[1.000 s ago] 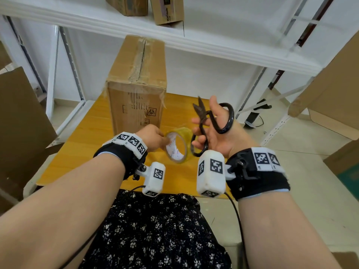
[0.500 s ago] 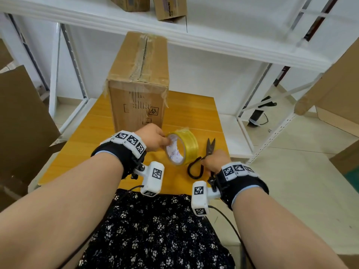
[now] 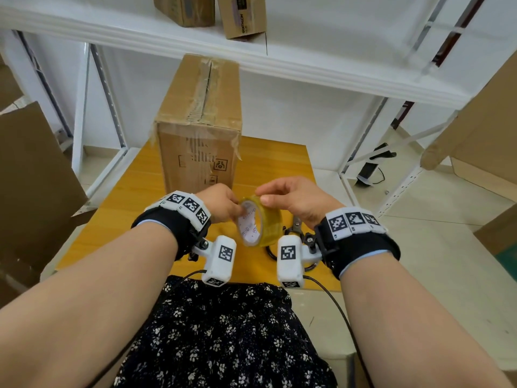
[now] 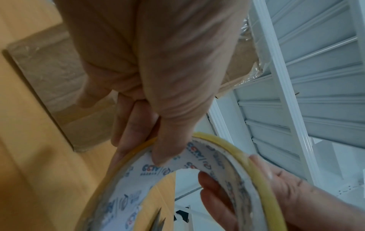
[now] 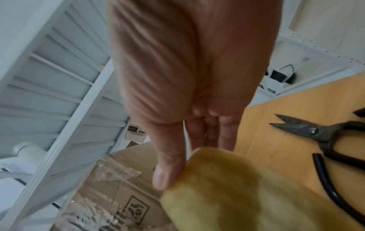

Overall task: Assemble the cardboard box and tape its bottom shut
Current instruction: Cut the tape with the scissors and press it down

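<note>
A yellow tape roll [image 3: 258,222] with a printed white core is held on edge above the wooden table [image 3: 134,197]. My left hand [image 3: 223,203] grips its left rim, thumb inside the core [image 4: 138,168]. My right hand [image 3: 293,197] pinches the top of the roll, thumb on the outer tape face [image 5: 227,187]. Behind the hands, a tall cardboard box [image 3: 200,130] stands upright on the table, with clear tape along its top seam and over its edges. Black scissors [image 5: 324,134] lie on the table under my right wrist, free of either hand.
A white metal shelf [image 3: 279,65] runs overhead with two small cartons on it. Flat cardboard sheets lean at the left [image 3: 30,175] and at the right [image 3: 484,130]. The table's right edge drops to a tiled floor.
My right hand put the scissors down on the table and came over to the tape roll. The left hand kept hold of the roll throughout.
</note>
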Available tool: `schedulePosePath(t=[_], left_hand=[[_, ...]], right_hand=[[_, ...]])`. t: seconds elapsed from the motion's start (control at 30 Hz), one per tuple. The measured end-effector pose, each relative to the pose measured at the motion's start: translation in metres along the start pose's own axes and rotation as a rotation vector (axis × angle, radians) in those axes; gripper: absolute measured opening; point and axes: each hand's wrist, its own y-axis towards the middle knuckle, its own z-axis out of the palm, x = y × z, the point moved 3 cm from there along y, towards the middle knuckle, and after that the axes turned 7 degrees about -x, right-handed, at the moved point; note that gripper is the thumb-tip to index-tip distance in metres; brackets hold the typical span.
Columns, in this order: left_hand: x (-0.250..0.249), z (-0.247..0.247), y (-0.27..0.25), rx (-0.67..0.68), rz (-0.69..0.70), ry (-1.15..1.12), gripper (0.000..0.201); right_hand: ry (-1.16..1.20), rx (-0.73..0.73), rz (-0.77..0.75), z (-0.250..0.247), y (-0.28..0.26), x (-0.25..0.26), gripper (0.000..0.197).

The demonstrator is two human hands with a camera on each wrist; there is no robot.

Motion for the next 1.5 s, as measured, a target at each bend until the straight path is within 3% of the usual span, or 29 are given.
schedulePosePath(t=[0.2, 0.4, 0.6, 0.83, 1.03, 1.13, 1.2, 1.33, 1.4, 1.5], left_hand=[[-0.003, 0.004, -0.008, 0.035, 0.033, 0.048, 0.02], [-0.014, 0.0, -0.008, -0.068, 0.002, 0.163, 0.016], [0.002, -0.01, -0.005, -0.143, -0.085, 0.152, 0.023], [0.007, -0.012, -0.003, -0.224, -0.015, 0.051, 0.034], [-0.003, -0.012, -0.006, -0.231, 0.051, 0.06, 0.034], [-0.004, -0.006, -0.007, -0.212, 0.03, 0.06, 0.035], [-0.004, 0.0, -0.008, -0.191, 0.0, 0.044, 0.034], [-0.004, 0.006, -0.005, -0.168, -0.038, 0.052, 0.036], [-0.004, 0.004, -0.003, -0.178, -0.054, 0.048, 0.042], [-0.008, -0.001, -0.001, -0.178, -0.068, 0.025, 0.05]], right_hand=[[-0.046, -0.063, -0.061, 0.002, -0.003, 0.0, 0.013], [-0.149, -0.143, -0.241, 0.009, -0.008, 0.012, 0.018], [0.038, -0.16, -0.299, 0.003, -0.012, 0.026, 0.016], [0.204, -0.255, 0.024, -0.003, -0.003, 0.017, 0.014], [0.116, -0.309, 0.123, -0.005, -0.002, 0.006, 0.009], [0.104, -0.36, 0.174, -0.009, 0.002, -0.002, 0.052], [0.105, -0.432, 0.214, -0.01, 0.005, -0.005, 0.065], [0.254, -0.538, 0.36, -0.015, 0.004, -0.009, 0.044], [0.22, -0.486, 0.425, -0.019, 0.0, -0.013, 0.048], [0.235, -0.179, 0.487, -0.011, -0.008, -0.018, 0.065]])
